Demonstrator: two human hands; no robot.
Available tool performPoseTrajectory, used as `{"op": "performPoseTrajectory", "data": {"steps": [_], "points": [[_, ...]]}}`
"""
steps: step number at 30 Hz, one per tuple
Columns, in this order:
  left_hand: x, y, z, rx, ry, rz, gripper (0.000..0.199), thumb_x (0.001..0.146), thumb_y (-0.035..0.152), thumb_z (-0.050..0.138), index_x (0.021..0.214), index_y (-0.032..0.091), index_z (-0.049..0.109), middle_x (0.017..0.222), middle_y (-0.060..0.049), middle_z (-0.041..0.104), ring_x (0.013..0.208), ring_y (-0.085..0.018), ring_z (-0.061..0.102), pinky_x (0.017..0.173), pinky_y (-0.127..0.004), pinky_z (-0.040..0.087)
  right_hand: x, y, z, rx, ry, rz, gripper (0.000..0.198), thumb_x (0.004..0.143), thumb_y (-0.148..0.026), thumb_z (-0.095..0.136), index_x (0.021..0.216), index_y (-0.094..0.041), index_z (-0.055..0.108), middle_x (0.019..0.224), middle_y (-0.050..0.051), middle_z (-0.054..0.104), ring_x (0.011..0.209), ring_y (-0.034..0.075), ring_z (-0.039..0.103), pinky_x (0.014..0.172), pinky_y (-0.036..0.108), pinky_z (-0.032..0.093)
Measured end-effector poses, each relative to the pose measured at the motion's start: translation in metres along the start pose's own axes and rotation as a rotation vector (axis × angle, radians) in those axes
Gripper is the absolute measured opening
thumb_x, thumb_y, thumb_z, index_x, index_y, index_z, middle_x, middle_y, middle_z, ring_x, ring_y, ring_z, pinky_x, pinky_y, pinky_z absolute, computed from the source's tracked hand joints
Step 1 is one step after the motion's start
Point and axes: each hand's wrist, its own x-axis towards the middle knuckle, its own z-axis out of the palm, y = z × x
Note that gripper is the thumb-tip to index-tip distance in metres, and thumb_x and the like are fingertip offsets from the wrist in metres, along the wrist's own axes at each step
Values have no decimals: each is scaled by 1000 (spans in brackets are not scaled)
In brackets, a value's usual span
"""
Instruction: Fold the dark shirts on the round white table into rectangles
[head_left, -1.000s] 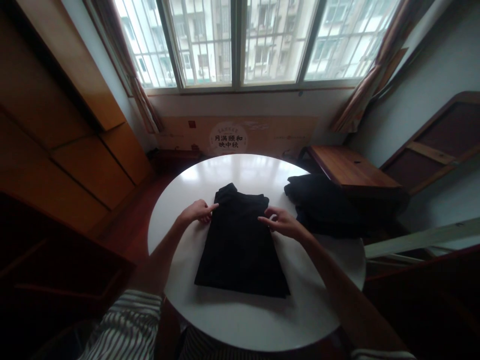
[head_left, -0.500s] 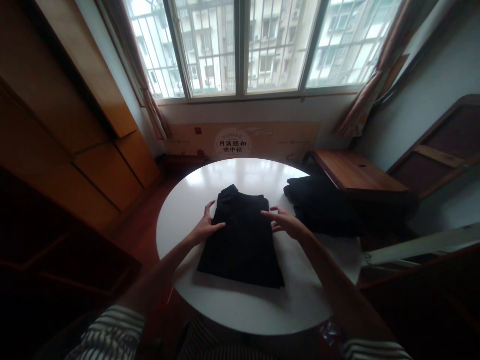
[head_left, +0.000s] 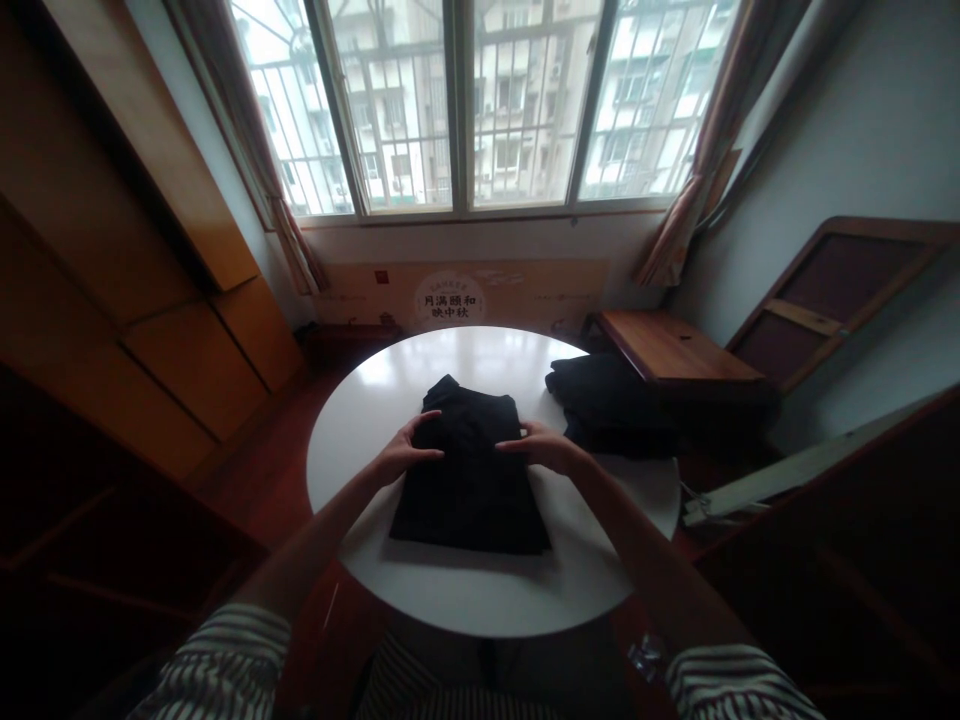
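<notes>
A folded black garment (head_left: 472,500) lies on the round white table (head_left: 360,400), its narrower end toward the window. At its left edge, my left hand (head_left: 401,450) grips the cloth, with the thumb and a finger on top. My right hand (head_left: 544,445) holds the opposite edge, the thumb above and the other fingers partly hidden by the fabric. Between the hands the cloth looks slightly bunched. To the right, a pile of black cloth (head_left: 607,400) rests at the table's far right edge.
A wooden table (head_left: 675,345) stands behind the cloth pile, with a framed panel (head_left: 840,290) leaning on the wall. Wooden cabinets (head_left: 195,360) line the left side. Beyond the table are a printed banner (head_left: 517,290) and a barred window (head_left: 517,110).
Both hands have closed in on the garment's sides; the right thumb reaches farther over the cloth. The garment's upper part has narrowed slightly. The camera view has shifted a little.
</notes>
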Motion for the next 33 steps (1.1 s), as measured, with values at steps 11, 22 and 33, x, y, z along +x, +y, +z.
{"op": "performPoseTrajectory", "data": {"steps": [11, 22, 33], "points": [[-30, 30, -6, 519, 108, 207, 64, 69, 28, 81, 129, 21, 57, 115, -6, 66, 104, -25, 64, 91, -40, 54, -43, -3, -1, -17, -14, -235, 41, 49, -34, 92, 83, -15, 79, 79, 6, 77, 79, 23, 72, 86, 39, 55], [-43, 118, 4, 252, 169, 241, 70, 79, 40, 77, 137, 24, 42, 85, -2, 68, 74, -19, 68, 62, -27, 56, -89, -54, 16, 113, 249, -556, 31, 71, -42, 81, 92, -22, 73, 90, 4, 75, 83, 22, 71, 70, 31, 58], [18, 31, -3, 95, 132, -179, 89, 65, 25, 90, 137, 15, 38, 85, -6, 70, 74, -19, 69, 65, -28, 54, -22, 30, 6, 339, 72, -185, 101, 60, -12, 84, 145, -28, 31, 88, 1, 75, 76, 21, 74, 71, 31, 60]]}}
